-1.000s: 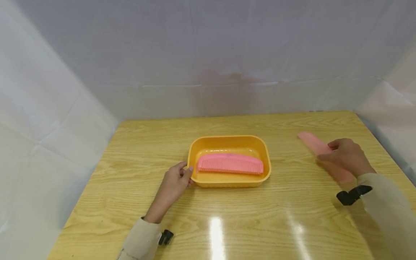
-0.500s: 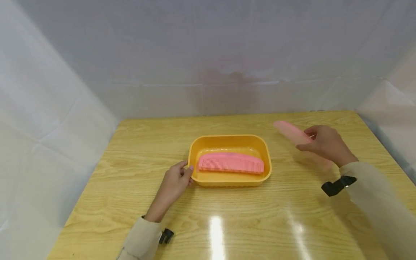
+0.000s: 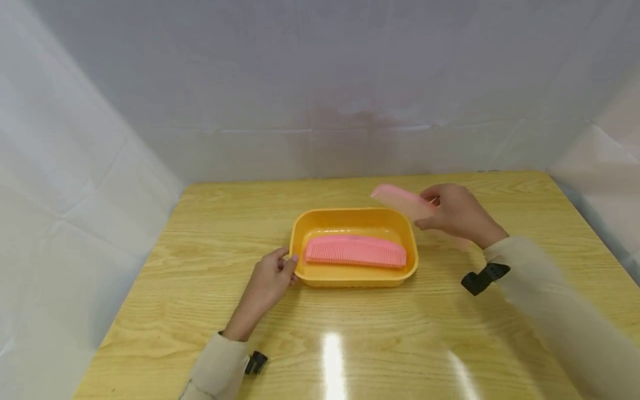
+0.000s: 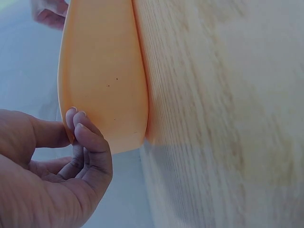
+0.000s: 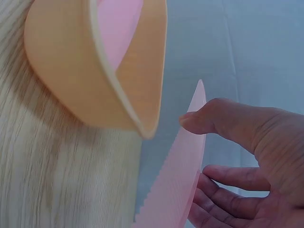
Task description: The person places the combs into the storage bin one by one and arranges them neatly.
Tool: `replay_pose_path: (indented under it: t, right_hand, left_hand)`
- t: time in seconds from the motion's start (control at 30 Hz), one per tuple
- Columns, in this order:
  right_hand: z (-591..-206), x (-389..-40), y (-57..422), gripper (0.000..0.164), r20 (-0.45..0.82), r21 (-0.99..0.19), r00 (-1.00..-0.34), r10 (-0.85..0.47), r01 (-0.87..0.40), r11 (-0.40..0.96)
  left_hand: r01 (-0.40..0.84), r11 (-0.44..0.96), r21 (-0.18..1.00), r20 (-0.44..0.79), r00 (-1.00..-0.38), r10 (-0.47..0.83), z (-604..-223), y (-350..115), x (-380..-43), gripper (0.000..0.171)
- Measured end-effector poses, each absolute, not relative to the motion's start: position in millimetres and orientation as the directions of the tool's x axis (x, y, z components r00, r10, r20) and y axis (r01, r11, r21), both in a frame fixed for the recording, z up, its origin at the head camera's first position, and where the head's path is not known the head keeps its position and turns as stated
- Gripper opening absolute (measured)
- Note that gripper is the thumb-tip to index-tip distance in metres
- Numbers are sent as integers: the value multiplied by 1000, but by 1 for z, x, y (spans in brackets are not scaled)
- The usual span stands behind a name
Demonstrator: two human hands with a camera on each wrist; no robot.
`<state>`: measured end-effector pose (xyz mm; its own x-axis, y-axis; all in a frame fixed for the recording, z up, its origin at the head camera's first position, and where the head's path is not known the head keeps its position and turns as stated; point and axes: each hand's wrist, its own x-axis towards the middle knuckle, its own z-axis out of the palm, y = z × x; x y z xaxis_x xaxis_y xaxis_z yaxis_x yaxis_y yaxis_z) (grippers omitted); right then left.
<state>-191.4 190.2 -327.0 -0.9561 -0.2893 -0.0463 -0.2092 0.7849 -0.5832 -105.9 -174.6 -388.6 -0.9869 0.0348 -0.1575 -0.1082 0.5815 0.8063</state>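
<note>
A yellow-orange plastic basin stands on the wooden table, with a pink comb lying lengthwise inside, teeth toward the near side. My left hand pinches the basin's left rim between thumb and fingers; the left wrist view shows the fingertips at that edge. Above the table, by the basin's far right corner, my right hand holds a second pink comb between thumb and fingers. In the right wrist view this comb is tilted beside the basin wall, its toothed edge facing the table.
The wooden table extends on all sides of the basin. White-grey sheeting hangs behind its far edge, with more at both sides. Each wrist wears a black strap mount over a beige sleeve.
My right hand has carried the second comb leftward from the table's right side to the basin's far right corner. My left hand and the basin have stayed in place.
</note>
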Motion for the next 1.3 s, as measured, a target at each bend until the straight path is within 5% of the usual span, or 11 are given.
replay_pose_path:
  t: [0.73, 1.3]
  right_hand:
    - [-342, -188, 105, 58, -61, -558, -867, -494, -381, 737]
    - [-356, -182, 84, 60, -103, -519, -814, -571, -446, 729]
  left_hand:
    - [-102, 593, 798, -152, -988, 35, -389, -176, -106, 48]
    - [-80, 582, 809, -133, -990, 48, -390, -175, -104, 48]
